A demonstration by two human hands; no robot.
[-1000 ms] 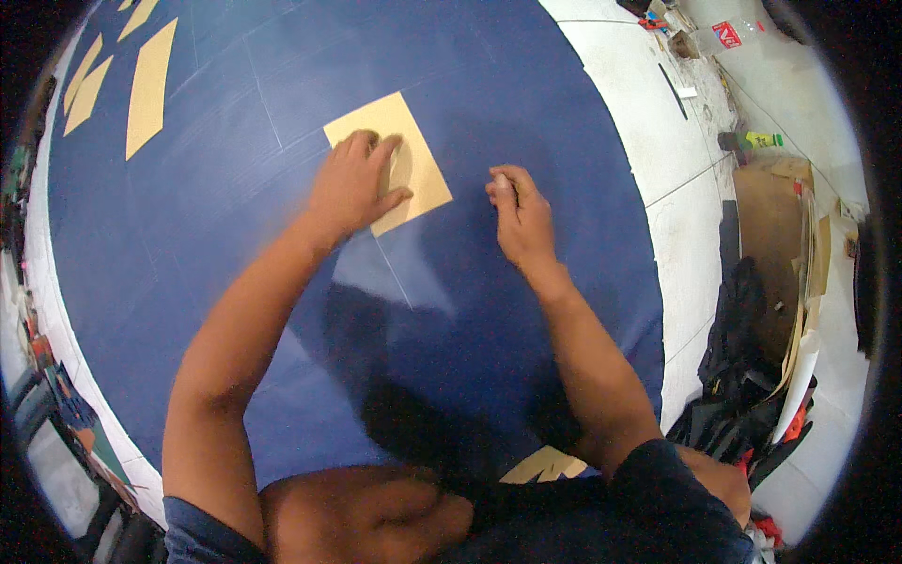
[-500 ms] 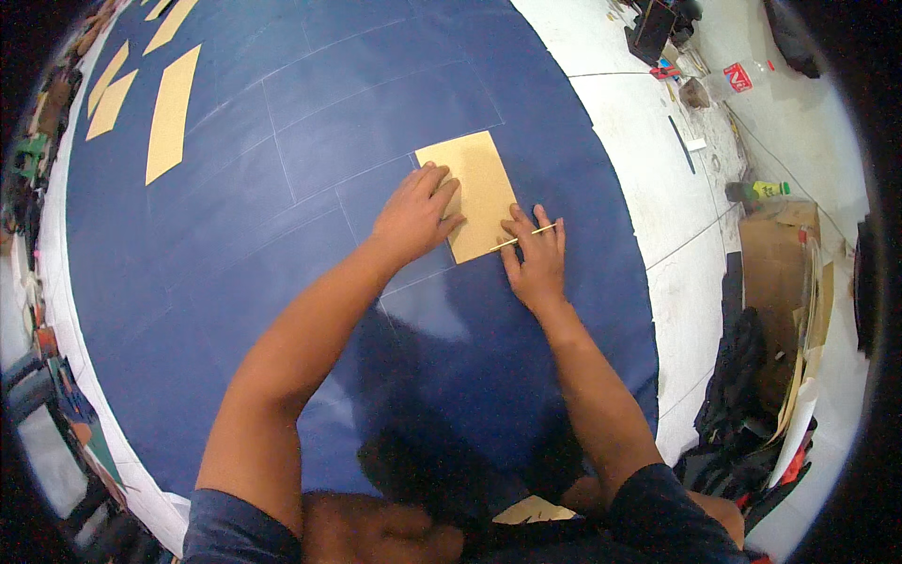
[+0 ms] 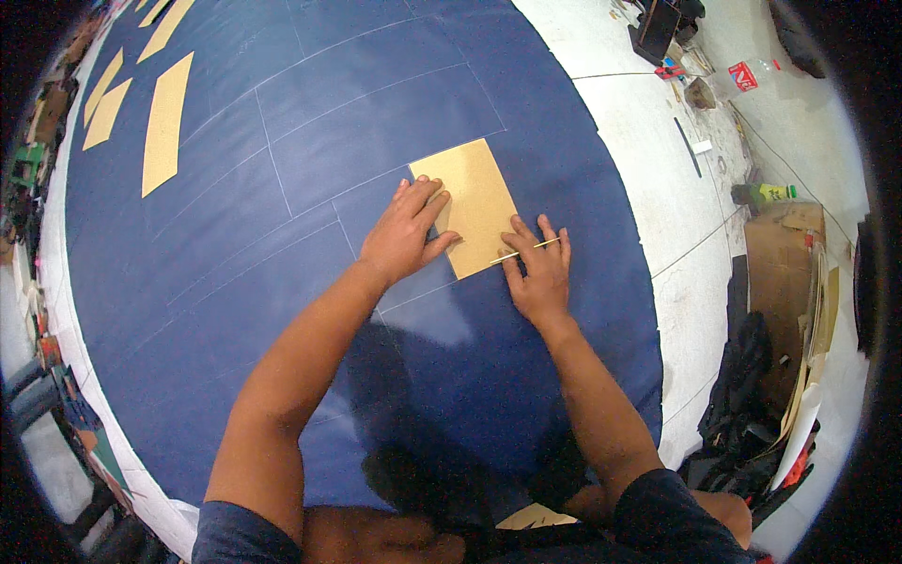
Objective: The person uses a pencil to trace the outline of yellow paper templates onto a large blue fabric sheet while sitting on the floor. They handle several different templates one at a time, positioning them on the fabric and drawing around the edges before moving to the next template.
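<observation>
A tan rectangular card lies flat on a large dark blue sheet marked with thin pale lines. My left hand rests over the card's left edge, fingers spread and thumb stretched onto its surface. At the card's lower right edge is my right hand, a thin yellow stick threaded between its fingers. One end of the stick reaches the card's edge, and the fingertips of that hand touch the card's right side. Whether the stick is a pen refill or something else is too small to tell.
Several tan card strips lie on the sheet at the far left. Beyond its right edge are white floor tiles, a cardboard box, a green-labelled bottle and a clear bottle with a red label. Assorted items line the left side.
The whole view has shifted a little. The card appears slightly farther left against the drawn lines, and my left thumb and fingers are spread wider. The stick stays in my right hand.
</observation>
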